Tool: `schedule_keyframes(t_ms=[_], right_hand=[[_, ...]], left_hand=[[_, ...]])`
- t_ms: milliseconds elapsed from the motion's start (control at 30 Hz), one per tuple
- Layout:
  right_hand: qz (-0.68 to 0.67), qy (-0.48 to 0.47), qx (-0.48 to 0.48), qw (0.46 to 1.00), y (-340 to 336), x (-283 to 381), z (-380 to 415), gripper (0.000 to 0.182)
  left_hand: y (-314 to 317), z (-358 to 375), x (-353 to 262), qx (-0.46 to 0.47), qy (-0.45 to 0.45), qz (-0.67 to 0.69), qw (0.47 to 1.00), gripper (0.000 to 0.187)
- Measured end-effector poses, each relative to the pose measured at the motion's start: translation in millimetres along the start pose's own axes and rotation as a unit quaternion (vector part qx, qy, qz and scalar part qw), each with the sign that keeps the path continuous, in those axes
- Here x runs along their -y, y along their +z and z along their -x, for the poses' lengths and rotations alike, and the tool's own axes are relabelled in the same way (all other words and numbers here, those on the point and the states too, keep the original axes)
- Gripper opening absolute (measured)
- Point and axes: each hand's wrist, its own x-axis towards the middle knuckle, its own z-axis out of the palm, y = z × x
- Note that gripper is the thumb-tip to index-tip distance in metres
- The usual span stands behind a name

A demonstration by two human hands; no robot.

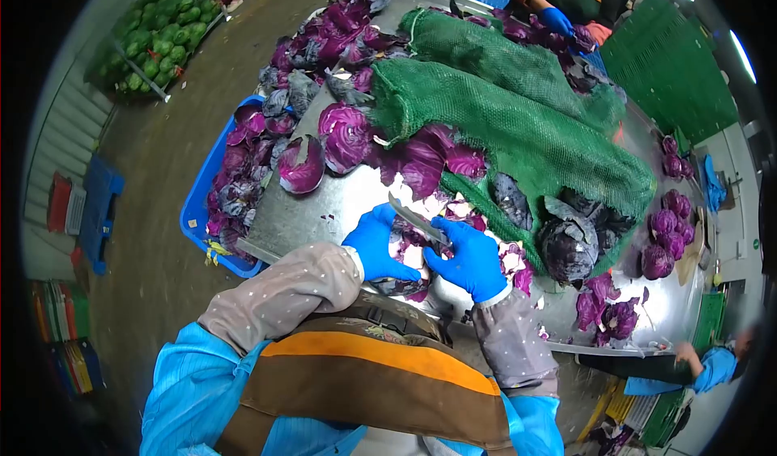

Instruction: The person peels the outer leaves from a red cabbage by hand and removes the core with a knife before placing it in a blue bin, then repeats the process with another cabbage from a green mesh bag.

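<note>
My left hand (376, 247), in a blue glove, is closed around a red cabbage (402, 242) just above the metal table's near edge. Its fingers and palm hide part of the head. My right hand (469, 260), also gloved in blue, grips a knife (414, 219) whose blade points up and left over the cabbage. Pale cut stem pieces and purple leaves (515, 263) lie beside my right hand. Beyond both hands are loose purple outer leaves (421, 161), with two trimmed red cabbages (344, 136) to their left.
Green mesh sacks (518, 116) lie across the metal table (295, 225), one spilling dark cabbages (569, 247). A blue crate (193, 213) of leaves stands at left. Several cabbages (670, 225) sit at right. A co-worker's gloved hand (556, 21) handles cabbage opposite; another person (712, 367) is at lower right.
</note>
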Motion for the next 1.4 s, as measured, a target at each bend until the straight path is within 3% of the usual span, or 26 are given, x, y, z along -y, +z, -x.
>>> schedule_keyframes(t_ms=[100,200,267,433,500,567,600,667,733,800,833,867,933,967,1067,1167,1300,1400], right_hand=[[0.046,0.028,0.108,0.993,-15,-5,-14,0.044],[0.088,0.028,0.1,0.991,-18,-10,-18,0.043],[0.129,0.051,0.115,0.984,-9,-21,-22,0.031],[0.117,0.18,0.037,0.976,40,-80,-28,0.024],[0.068,0.182,-0.036,0.98,65,-94,-17,0.027],[0.048,0.183,-0.082,0.979,76,-100,-11,0.035],[0.105,0.205,-0.108,0.967,79,-102,-10,0.031],[0.043,0.262,-0.135,0.954,81,-126,-14,0.027],[0.023,0.235,-0.207,0.949,63,-134,-9,0.028],[-0.017,0.117,-0.324,0.939,69,-159,5,0.041],[-0.08,0.133,-0.279,0.948,57,-129,12,0.045],[-0.141,0.151,-0.235,0.95,30,-70,17,0.049],[-0.114,0.122,-0.161,0.973,33,-44,35,0.055],[-0.102,0.105,-0.124,0.981,35,-30,43,0.058],[-0.086,0.107,-0.015,0.99,45,7,55,0.064],[-0.083,0.1,0.001,0.991,50,16,63,0.07],[-0.025,0.117,-0.017,0.993,51,18,67,0.072],[-0.051,0.153,0.009,0.987,45,13,68,0.07]], left_hand=[[-2,-7,-12,0.041,-0.015,-0.051,0.998,0.123],[4,-10,-9,0.03,-0.003,-0.056,0.998,0.123],[14,-8,-6,0.005,-0.005,-0.065,0.998,0.123],[10,-2,6,-0.031,0.057,-0.019,0.998,0.122],[2,6,20,-0.03,0.074,0.012,0.997,0.122],[4,17,49,-0.061,0.061,0.087,0.992,0.122],[5,26,60,-0.073,0.051,0.125,0.988,0.122],[4,39,71,-0.081,-0.058,0.153,0.983,0.121],[-3,48,65,-0.099,-0.103,0.241,0.96,0.119],[-1,49,73,-0.099,-0.112,0.194,0.97,0.12],[0,51,76,-0.097,-0.119,0.17,0.973,0.12],[-3,48,71,-0.118,-0.07,0.096,0.986,0.121],[-12,32,50,-0.159,0.035,-0.053,0.985,0.124],[-4,23,53,-0.096,0.017,0.059,0.994,0.128],[-7,10,29,-0.043,-0.026,-0.019,0.999,0.129],[-18,5,21,0.025,0.03,-0.062,0.997,0.131],[-19,-3,-3,0.04,-0.056,-0.097,0.993,0.134],[-3,-17,18,0.022,-0.048,0.03,0.998,0.134]])
